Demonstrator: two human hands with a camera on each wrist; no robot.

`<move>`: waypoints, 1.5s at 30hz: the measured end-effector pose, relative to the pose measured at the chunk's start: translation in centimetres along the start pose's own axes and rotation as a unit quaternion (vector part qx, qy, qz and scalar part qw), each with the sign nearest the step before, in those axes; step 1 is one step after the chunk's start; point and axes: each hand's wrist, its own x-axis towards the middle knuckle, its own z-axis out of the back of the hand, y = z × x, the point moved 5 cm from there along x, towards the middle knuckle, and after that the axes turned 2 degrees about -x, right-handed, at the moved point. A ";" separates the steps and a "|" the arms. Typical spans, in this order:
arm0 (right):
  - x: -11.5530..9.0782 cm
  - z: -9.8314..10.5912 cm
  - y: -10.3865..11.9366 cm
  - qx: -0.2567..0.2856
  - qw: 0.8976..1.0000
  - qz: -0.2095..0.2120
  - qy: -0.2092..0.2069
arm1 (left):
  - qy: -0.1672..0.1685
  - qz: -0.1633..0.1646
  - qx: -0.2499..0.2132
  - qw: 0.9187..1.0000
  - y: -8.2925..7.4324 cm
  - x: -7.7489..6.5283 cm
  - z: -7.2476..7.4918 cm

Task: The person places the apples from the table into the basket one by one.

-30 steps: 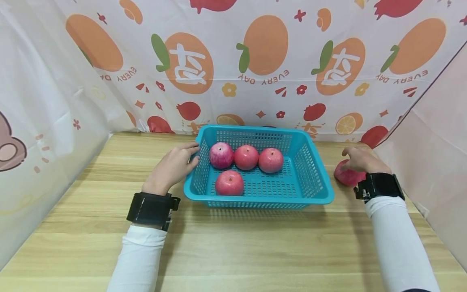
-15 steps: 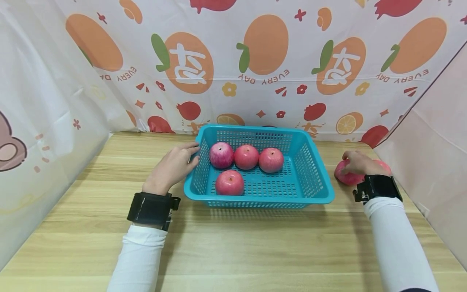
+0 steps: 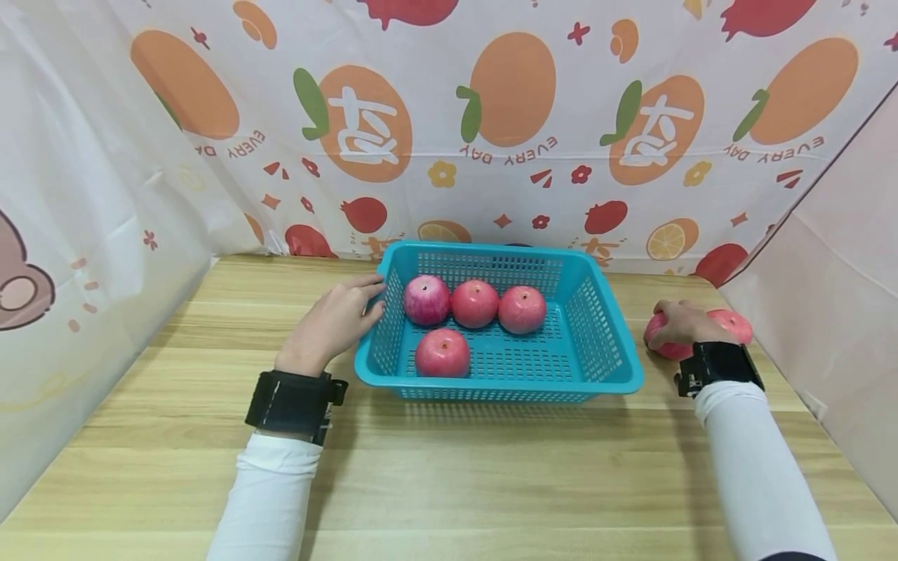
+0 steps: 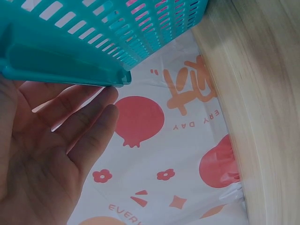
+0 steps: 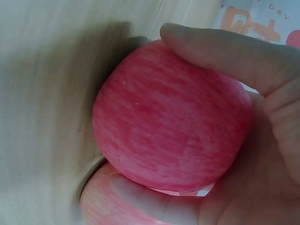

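Note:
My right hand [image 3: 691, 321] grips a red apple [image 5: 171, 117] on the table at the right; thumb and fingers curl around its sides in the right wrist view. Against that apple lies a second, paler apple [image 3: 733, 323], partly behind the hand. A blue perforated plastic basket [image 3: 512, 384] stands mid-table. Inside it, three apples form a back row: a purplish one [image 3: 426, 300], a red one [image 3: 475, 303] and another red one [image 3: 522, 309]. One more apple [image 3: 443, 353] sits in front. My left hand [image 3: 328, 323] touches the basket's left rim, fingers extended.
A wooden table [image 3: 456, 475] carries everything. Behind it hangs a white fruit-print cloth [image 3: 442, 101], close to the basket's back rim. Pale sheeting [image 3: 842, 312] borders the table's right side, near the second apple.
My right hand has lowered slightly toward me and closed around the apple. The second apple, hidden a second ago, now shows beside it. Left hand and basket stay put.

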 end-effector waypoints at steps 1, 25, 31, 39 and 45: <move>0.0 0.0 0.0 0.000 1.000 -0.001 -0.002 | 0.000 0.001 -0.001 1.000 0.0 0.0 0.0; -0.5 -0.2 0.1 0.015 0.999 0.015 -0.038 | 0.004 -0.002 0.001 1.000 -0.1 0.0 -0.1; -0.6 1.0 0.9 0.014 0.996 0.030 -0.079 | 0.002 0.003 0.000 1.000 0.0 0.0 -0.1; -0.5 1.6 1.3 0.012 0.996 0.036 -0.078 | -0.002 0.001 0.003 1.000 -0.1 0.0 0.0; -0.3 2.3 1.7 0.003 0.993 0.062 -0.104 | -0.001 0.005 0.001 1.000 0.0 0.0 -0.1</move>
